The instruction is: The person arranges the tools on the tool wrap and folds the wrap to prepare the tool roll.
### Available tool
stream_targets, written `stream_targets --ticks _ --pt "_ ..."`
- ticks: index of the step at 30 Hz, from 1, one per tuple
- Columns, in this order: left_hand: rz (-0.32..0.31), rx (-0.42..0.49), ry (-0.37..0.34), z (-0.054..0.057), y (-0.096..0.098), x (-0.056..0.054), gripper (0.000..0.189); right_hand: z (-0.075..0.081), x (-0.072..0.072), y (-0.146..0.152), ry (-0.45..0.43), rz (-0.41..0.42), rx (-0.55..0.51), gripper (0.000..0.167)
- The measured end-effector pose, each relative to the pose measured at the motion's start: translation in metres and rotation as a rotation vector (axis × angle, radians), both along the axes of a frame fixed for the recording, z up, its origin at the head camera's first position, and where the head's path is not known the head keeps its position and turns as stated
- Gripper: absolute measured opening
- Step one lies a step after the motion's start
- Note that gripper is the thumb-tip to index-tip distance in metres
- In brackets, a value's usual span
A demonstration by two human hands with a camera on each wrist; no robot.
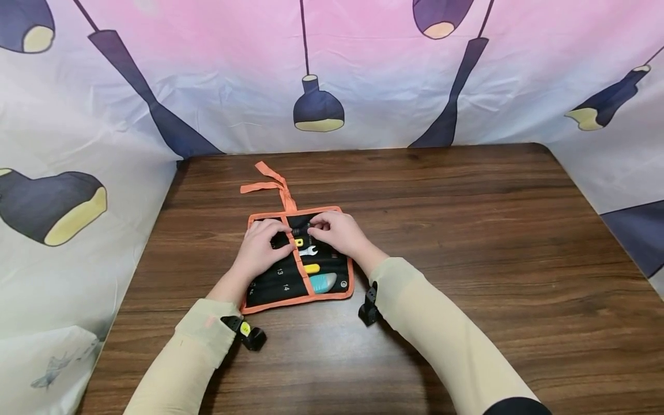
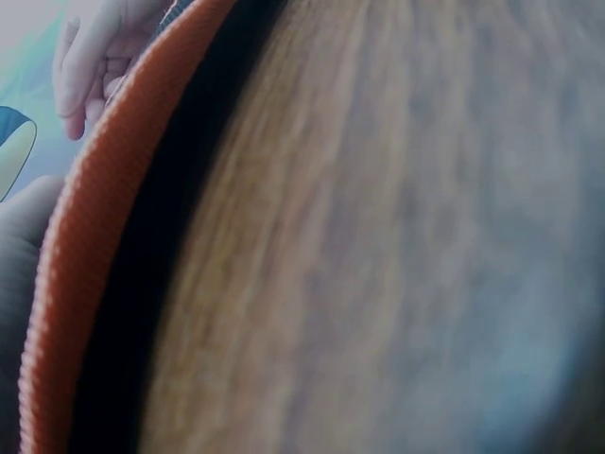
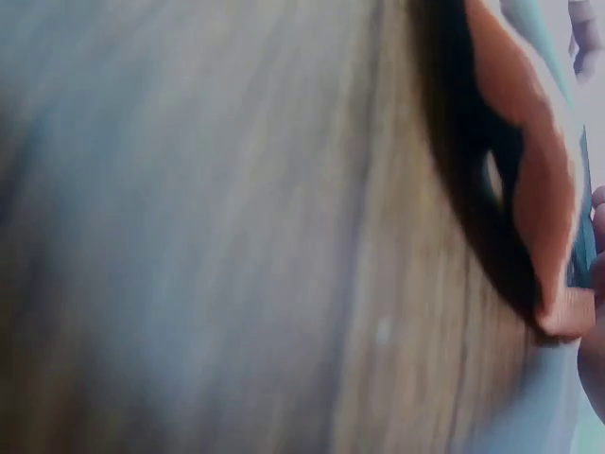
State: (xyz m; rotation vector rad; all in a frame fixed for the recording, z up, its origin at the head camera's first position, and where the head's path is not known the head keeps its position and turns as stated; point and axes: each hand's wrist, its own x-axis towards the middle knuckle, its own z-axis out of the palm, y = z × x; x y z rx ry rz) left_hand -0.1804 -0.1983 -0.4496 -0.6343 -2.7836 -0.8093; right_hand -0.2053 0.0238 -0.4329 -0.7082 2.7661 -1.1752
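A black tool roll [image 1: 270, 293] with orange edging lies unrolled on the table. From its pockets stick out a blue-handled tool [image 1: 323, 283], a yellow handle [image 1: 312, 268], a silver wrench [image 1: 309, 251] and a small yellow-topped tool [image 1: 298, 242]. My left hand [image 1: 257, 248] rests on the left half, thumb and forefinger apart at the orange pocket band. Over the upper right part is my right hand [image 1: 342, 233], thumb and fingertips close together near the top pockets. Whether anything small lies between them is unclear. Both wrist views show mostly table and the roll's orange edge [image 2: 104, 208].
Orange tie straps [image 1: 275, 185] stretch from the roll's top edge toward the back of the brown wooden table [image 1: 467, 242]. A patterned cloth [image 1: 249, 86] hangs behind the table. Black wrist cameras sit at the left cuff and right cuff.
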Motion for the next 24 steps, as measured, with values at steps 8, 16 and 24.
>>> stream_targets --ticks 8,16,24 --pt "-0.019 0.001 -0.047 0.004 -0.002 -0.001 0.034 -0.002 0.002 0.016 0.012 0.009 0.018 0.027" --pt "-0.024 0.010 -0.052 0.005 -0.002 -0.001 0.033 -0.002 0.008 0.035 0.030 0.044 0.018 0.030" --pt "-0.038 0.001 -0.074 0.005 0.000 -0.003 0.035 -0.002 0.016 0.048 0.032 0.103 0.051 0.036"
